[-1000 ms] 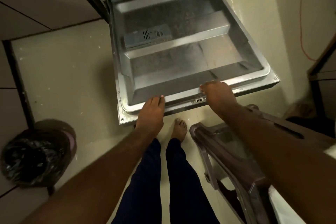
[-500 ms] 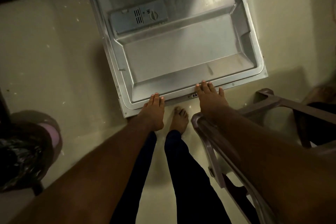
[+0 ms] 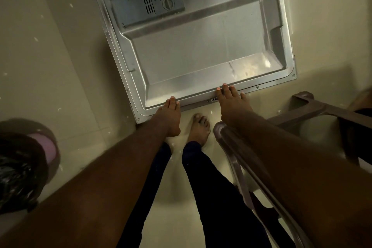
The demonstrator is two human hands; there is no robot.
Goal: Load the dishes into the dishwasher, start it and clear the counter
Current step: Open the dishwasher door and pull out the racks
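Observation:
The dishwasher door hangs open in front of me, its steel inner face up and the grey detergent dispenser near its far left. My left hand grips the door's near edge left of the middle, fingers laid over the rim. On the same edge, right of the middle, sits my right hand with its fingers spread on top, next to the latch. Both thumbs are hidden below the edge. No dishes or racks show.
A brown plastic chair stands close on the right, under my right forearm. At the left edge is a bin with a black bag. My bare foot stands on the pale tiled floor just below the door.
The view has tipped downward, so the lower rack has left the frame and the door looks larger and nearer. Both hands stay on its near edge; my right fingers have straightened.

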